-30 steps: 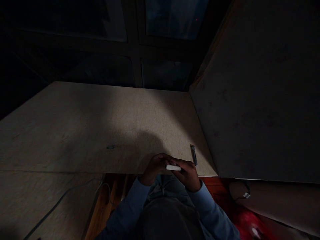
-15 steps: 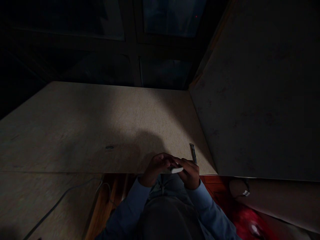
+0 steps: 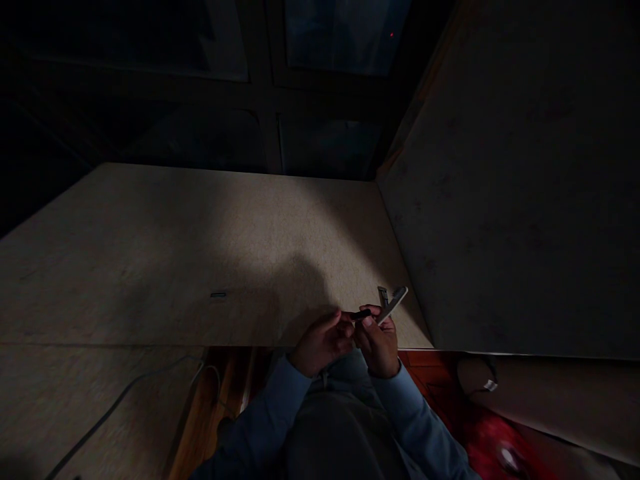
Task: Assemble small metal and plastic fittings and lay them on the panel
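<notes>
At the near edge of the desk [image 3: 200,233], close to its right corner, we held our two hands together in the dim light. Our left hand [image 3: 323,340] was curled in, and its fingers were pinched tight on one end of a small dark piece [image 3: 361,313]. That dark piece reached across to our right hand [image 3: 379,341], which it touched by the thumb. Our right hand was closed around the low end of a pale flat piece [image 3: 393,301]. The pale flat piece stuck up and out to the right, tilted, just over the desk edge. Right behind it a little grey bit [image 3: 383,293] lay on the desk, and we could not tell if the two touched. Far off to the left, well apart from our hands, a tiny dark speck [image 3: 218,294] lay alone on the desk top. A big flat board [image 3: 525,200] stood on the right side of the desk. Our blue sleeves [image 3: 260,427] showed below our hands. Down on the left a thin cable [image 3: 120,397] ran along, and something red [image 3: 485,433] lay low on the right, too blurry for us to tell what it was.
</notes>
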Demonstrator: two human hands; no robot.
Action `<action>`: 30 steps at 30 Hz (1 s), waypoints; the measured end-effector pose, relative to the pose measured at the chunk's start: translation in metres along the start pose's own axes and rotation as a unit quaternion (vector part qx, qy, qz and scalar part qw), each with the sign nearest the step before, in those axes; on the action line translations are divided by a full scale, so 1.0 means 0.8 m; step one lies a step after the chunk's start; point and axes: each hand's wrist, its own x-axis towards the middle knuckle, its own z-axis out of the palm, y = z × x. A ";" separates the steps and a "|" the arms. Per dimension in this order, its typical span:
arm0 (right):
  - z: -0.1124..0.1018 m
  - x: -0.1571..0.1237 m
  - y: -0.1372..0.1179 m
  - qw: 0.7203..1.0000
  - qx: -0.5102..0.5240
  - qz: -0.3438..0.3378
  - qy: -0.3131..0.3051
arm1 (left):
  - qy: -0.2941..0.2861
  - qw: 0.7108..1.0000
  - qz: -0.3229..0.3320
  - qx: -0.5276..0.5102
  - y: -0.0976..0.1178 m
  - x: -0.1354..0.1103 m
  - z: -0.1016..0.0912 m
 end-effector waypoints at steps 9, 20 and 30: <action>0.002 -0.001 0.008 0.999 -0.010 0.022 -0.020 | 0.048 0.994 0.013 0.099 0.007 -0.010 0.011; -0.011 0.001 0.009 1.000 -0.023 -0.001 -0.005 | 0.059 0.981 0.063 0.175 0.013 -0.013 0.015; -0.021 0.006 0.004 0.993 -0.116 -0.016 -0.002 | 0.090 0.969 0.071 0.218 0.014 -0.013 -0.001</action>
